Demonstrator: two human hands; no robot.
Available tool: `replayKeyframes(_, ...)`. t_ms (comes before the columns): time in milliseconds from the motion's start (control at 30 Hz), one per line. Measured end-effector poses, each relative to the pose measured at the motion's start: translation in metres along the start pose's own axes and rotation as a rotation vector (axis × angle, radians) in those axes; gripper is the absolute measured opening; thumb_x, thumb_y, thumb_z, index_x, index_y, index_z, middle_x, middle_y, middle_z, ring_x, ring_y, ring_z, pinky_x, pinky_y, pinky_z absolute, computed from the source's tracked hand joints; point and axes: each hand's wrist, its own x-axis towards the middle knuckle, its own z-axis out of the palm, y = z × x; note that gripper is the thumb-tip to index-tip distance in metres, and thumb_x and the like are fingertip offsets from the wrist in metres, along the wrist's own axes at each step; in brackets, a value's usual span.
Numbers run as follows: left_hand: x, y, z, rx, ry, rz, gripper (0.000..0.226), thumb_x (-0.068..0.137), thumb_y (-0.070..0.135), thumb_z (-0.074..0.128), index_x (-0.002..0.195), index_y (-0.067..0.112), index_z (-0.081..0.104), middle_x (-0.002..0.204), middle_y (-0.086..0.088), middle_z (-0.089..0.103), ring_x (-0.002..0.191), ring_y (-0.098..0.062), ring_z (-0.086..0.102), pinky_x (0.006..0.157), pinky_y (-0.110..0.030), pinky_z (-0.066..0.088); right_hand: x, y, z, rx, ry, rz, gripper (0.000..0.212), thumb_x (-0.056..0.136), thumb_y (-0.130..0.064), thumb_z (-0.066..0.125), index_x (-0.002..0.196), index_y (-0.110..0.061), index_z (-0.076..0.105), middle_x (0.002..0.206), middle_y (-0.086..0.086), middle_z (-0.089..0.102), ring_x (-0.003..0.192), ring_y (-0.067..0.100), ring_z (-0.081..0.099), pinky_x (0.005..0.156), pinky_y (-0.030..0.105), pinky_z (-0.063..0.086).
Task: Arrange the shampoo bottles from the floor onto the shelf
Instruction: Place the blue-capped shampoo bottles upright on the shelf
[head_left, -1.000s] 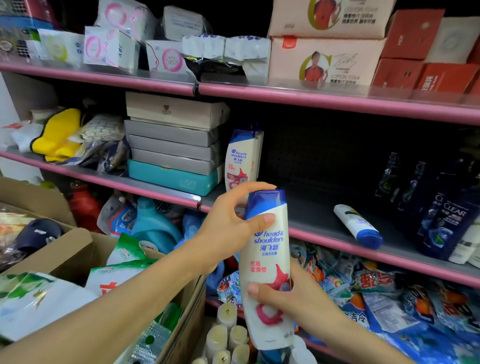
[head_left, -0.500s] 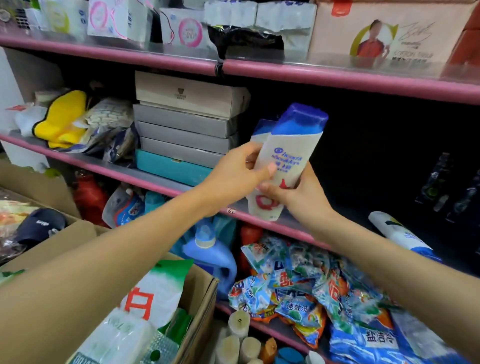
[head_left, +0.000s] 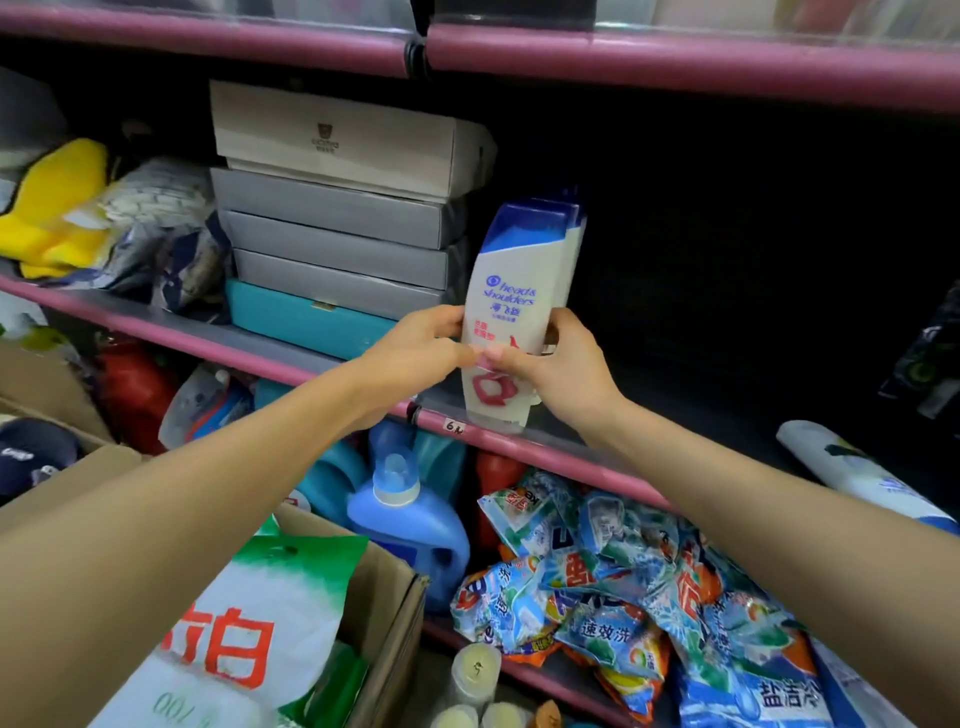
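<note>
On the middle shelf (head_left: 322, 358), a stack of five flat boxes (head_left: 337, 234) occupies the left portion: one beige on top, three grey, one teal at the bottom. Just right of the stack, the shampoo bottle (head_left: 511, 306) stands upright at the front edge of the shelf, base on the pink lip, directly in front of a second identical bottle (head_left: 574, 244), of which only the right edge shows. The bottle is white with a blue cap and a red emblem low on the label. The left hand (head_left: 415, 353) grips its left side, fingers curled; the right hand (head_left: 556, 364) grips its right side, thumb across the label. Right of the bottles, the shelf lies open and dark up to one white tube (head_left: 852, 473) lying flat near the right end.
</note>
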Motion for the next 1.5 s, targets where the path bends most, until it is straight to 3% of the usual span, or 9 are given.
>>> replayKeyframes(167,0.0,-0.019,0.009,-0.052,0.005,-0.089,0.028,0.092,0.005,0.054,0.1,0.03,0.064,0.096,0.019,0.071,0.088,0.003,0.062,0.072,-0.018,0.045,-0.015,0.026,-0.002,-0.098,-0.023,0.085,0.046,0.07,-0.032,0.084,0.101,-0.018,0.053,0.093,-0.011,0.064,0.082,0.0,0.062,0.072,0.018,0.054)
replayKeyframes(300,-0.001,-0.03,0.018,-0.087,0.01,-0.082,0.04,0.088,-0.006,0.051,0.088,0.031,0.065,0.081,0.022,0.073,0.078,0.01,0.066,0.063,-0.005,0.047,-0.021,0.037,0.002,-0.182,-0.05,0.069,0.04,0.077,-0.032,0.077,0.111,-0.016,0.061,0.104,-0.003,0.07,0.091,0.009,0.065,0.084,0.027,0.054)
replayKeyframes(467,-0.002,-0.031,0.018,-0.081,-0.022,-0.084,0.039,0.086,-0.004,0.052,0.086,0.031,0.069,0.089,0.018,0.074,0.085,0.007,0.066,0.069,-0.007,0.047,-0.023,0.037,0.002,-0.218,-0.053,0.071,0.043,0.082,-0.033,0.072,0.12,-0.015,0.06,0.114,0.0,0.069,0.101,0.015,0.066,0.091,0.037,0.053)
replayKeyframes(833,-0.001,-0.028,0.021,-0.083,-0.009,-0.116,0.041,0.085,-0.005,0.051,0.089,0.032,0.07,0.098,0.012,0.074,0.095,0.0,0.066,0.077,-0.015,0.048,-0.026,0.034,0.002,-0.25,-0.036,0.076,0.045,0.083,-0.034,0.071,0.121,-0.014,0.059,0.116,0.001,0.069,0.102,0.017,0.065,0.091,0.038,0.053)
replayKeyframes(967,-0.001,-0.028,0.022,-0.09,-0.002,-0.112,0.048,0.083,-0.006,0.05,0.077,0.036,0.072,0.091,0.017,0.074,0.086,0.007,0.067,0.066,-0.006,0.047,-0.026,0.034,0.003,-0.309,-0.022,0.078,0.046,0.083,-0.038,0.07,0.119,-0.014,0.06,0.114,0.002,0.069,0.099,0.018,0.066,0.088,0.039,0.054)
replayKeyframes(1133,-0.009,-0.026,0.028,-0.112,0.069,-0.121,0.042,0.085,-0.009,0.05,0.083,0.029,0.066,0.076,0.02,0.073,0.074,0.008,0.067,0.061,-0.007,0.049,-0.029,0.029,-0.001,-0.277,-0.031,0.121,0.044,0.084,-0.037,0.069,0.12,-0.013,0.06,0.113,0.002,0.069,0.1,0.018,0.066,0.088,0.039,0.054)
replayKeyframes(1267,-0.03,-0.021,0.04,-0.109,0.262,-0.157,0.031,0.087,-0.005,0.05,0.104,0.018,0.063,0.086,0.012,0.067,0.078,-0.003,0.062,0.068,-0.018,0.048,-0.055,0.016,-0.007,-0.343,0.188,0.06,0.039,0.092,-0.031,0.055,0.128,-0.015,0.054,0.122,0.002,0.066,0.11,0.024,0.062,0.094,0.043,0.05)
replayKeyframes(1367,-0.058,-0.021,0.053,-0.124,0.274,-0.216,0.033,0.088,-0.003,0.052,0.115,0.014,0.061,0.099,0.002,0.065,0.086,-0.009,0.06,0.072,-0.022,0.049,-0.087,0.007,-0.012,-0.225,0.217,0.008,0.035,0.091,-0.02,0.055,0.125,-0.014,0.055,0.113,0.0,0.069,0.105,0.019,0.064,0.095,0.04,0.049)
replayKeyframes(1500,-0.109,-0.046,0.08,-0.11,0.143,-0.269,0.028,0.087,-0.005,0.054,0.103,0.014,0.067,0.09,0.006,0.069,0.077,0.003,0.06,0.058,-0.007,0.048,-0.146,0.026,-0.009,-0.082,0.182,0.153,0.031,0.091,-0.015,0.056,0.122,-0.014,0.052,0.082,-0.016,0.061,0.077,0.004,0.06,0.078,0.025,0.048)
